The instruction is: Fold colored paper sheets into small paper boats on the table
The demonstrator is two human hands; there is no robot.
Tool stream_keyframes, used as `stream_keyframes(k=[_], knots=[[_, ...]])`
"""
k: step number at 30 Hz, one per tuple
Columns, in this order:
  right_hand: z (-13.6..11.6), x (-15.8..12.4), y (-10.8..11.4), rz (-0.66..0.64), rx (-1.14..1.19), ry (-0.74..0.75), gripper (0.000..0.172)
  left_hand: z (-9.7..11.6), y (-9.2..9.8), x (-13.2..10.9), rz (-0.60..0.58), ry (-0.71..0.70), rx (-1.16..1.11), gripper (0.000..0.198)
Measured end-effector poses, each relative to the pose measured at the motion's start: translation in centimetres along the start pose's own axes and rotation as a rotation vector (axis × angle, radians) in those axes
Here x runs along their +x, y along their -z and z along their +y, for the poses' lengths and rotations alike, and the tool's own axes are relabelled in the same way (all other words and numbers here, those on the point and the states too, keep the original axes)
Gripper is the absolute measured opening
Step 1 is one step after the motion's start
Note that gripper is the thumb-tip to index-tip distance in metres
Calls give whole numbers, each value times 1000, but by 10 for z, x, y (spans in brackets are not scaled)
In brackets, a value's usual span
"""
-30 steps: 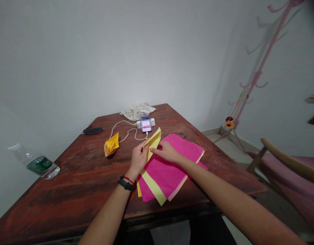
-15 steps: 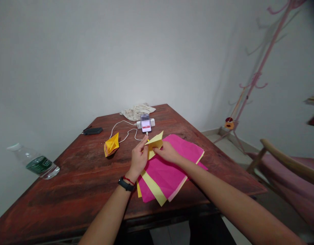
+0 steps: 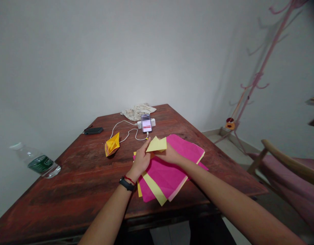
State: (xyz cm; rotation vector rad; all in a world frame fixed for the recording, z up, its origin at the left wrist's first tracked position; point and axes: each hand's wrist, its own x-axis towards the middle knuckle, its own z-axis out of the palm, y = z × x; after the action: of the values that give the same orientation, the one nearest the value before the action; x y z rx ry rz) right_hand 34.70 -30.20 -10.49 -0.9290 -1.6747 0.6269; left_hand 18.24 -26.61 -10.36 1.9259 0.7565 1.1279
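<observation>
A folded piece of pale yellow paper (image 3: 157,144), with pointed corners at the top, is held up between my two hands. My left hand (image 3: 142,159) grips its left side, thumb along the edge. My right hand (image 3: 169,153) holds it from the right, with the fingers partly hidden behind the paper. Beneath both hands lies a fanned stack of magenta paper sheets (image 3: 167,177). A pale yellow strip of paper (image 3: 155,189) shows at the stack's front left.
Left of the stack sits a folded orange-yellow paper piece (image 3: 112,144). Beyond it are a phone (image 3: 146,124) on a white power strip (image 3: 153,122), a cloth (image 3: 139,111) and a black device (image 3: 93,130). A water bottle (image 3: 42,165) stands at the table's left edge. A wooden chair (image 3: 289,161) is at right.
The yellow paper has turned in my hands, its face now more toward me. My right fingers have slipped behind it, and my left hand is slightly lower.
</observation>
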Motion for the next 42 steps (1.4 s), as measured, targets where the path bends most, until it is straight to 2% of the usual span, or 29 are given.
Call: stream_keyframes(k=[7, 13, 19, 24, 30, 42], knots=[[3, 3, 1, 15, -109, 48, 14, 0, 0, -1, -6, -40, -27, 60], [3, 5, 6, 185, -204, -67, 11, 6, 3, 1, 98, -127, -53, 59], [-2, 8, 6, 339, 26, -124, 20, 11, 3, 3, 157, -93, -172, 52], [-8, 10, 6, 433, 52, -178, 17, 6, 3, 9, 170, -6, -347, 50], [-8, 10, 9, 461, 64, -187, 12, 1, 4, 13, 190, 101, -411, 54], [-11, 11, 9, 444, 56, -163, 14, 8, 4, 10, 172, 105, -395, 57]])
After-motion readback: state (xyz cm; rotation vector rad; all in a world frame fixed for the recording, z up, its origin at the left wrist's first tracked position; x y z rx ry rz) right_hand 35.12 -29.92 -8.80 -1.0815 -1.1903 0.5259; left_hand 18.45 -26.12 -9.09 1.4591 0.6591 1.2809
